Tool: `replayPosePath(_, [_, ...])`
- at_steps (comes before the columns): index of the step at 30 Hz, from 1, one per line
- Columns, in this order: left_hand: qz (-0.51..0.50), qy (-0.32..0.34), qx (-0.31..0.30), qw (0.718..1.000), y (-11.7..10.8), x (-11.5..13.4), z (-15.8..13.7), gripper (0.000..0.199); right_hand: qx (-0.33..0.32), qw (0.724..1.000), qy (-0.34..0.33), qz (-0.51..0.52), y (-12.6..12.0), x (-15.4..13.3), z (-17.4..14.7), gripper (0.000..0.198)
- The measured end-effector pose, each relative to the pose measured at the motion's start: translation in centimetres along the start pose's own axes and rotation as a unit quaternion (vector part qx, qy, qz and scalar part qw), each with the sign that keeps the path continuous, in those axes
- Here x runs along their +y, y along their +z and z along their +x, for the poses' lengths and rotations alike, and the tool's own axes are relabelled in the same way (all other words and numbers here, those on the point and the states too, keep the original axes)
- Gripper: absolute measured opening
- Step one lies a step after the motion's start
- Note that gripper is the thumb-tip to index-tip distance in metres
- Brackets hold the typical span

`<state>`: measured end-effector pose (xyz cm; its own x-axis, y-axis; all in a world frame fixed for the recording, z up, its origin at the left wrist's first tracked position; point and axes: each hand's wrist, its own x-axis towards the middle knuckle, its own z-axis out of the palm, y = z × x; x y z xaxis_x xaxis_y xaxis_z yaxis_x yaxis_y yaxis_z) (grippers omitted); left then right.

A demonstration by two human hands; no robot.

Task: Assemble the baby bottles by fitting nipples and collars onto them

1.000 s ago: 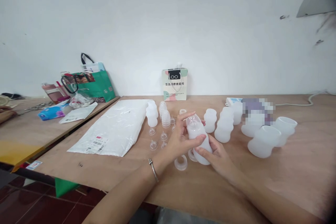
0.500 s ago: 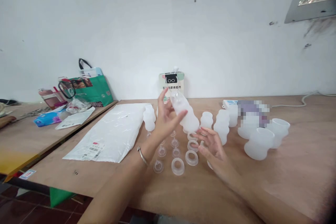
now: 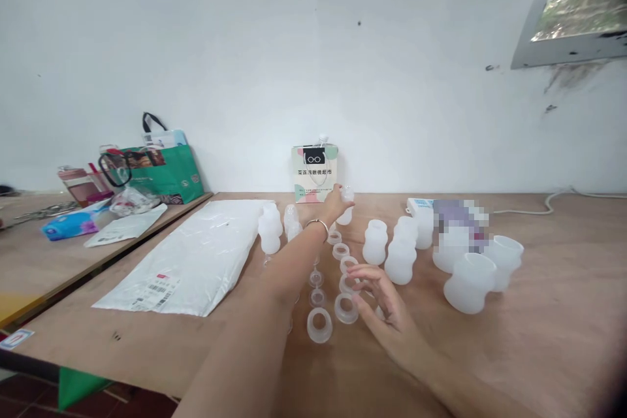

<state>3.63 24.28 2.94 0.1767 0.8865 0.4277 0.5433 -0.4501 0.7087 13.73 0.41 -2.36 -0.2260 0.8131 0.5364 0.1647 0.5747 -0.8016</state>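
My left hand (image 3: 336,204) reaches toward the back of the table, fingers around the upper part of a translucent baby bottle (image 3: 345,215) with a clear top. The bottle stands near the paper bag. Nearer to me, my right hand (image 3: 385,307) is open with fingers spread, just above the row of translucent collar rings (image 3: 345,308) and holding nothing I can see. Another ring (image 3: 319,325) lies at the front of the rows. Clear bottle nipples (image 3: 317,298) lie left of the rings, some hidden behind my left forearm.
Several frosted bottle bodies (image 3: 401,261) stand on the right, with more wide-mouthed ones (image 3: 471,282) farther over. Assembled-looking bottles (image 3: 269,230) stand left. A white plastic mailer (image 3: 196,261), a paper bag (image 3: 313,184) and a green bag (image 3: 179,173) are also here.
My left hand has carried the baby bottle from above the table's middle to the back and lowered it. The right hand has come away from the bottle, slightly lower in view.
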Motion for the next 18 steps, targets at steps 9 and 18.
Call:
replayPosePath(9, [-0.044,-0.036,0.013,0.998,0.8,-1.2,0.0,0.081,0.003,1.0,0.008,-0.015,0.2,0.1,0.7,0.019])
replayPosePath(18, [-0.004,0.085,0.014,0.996,-6.0,4.3,-5.0,0.054,0.216,0.973,-0.076,-0.028,-2.5,-0.9,1.5,0.012])
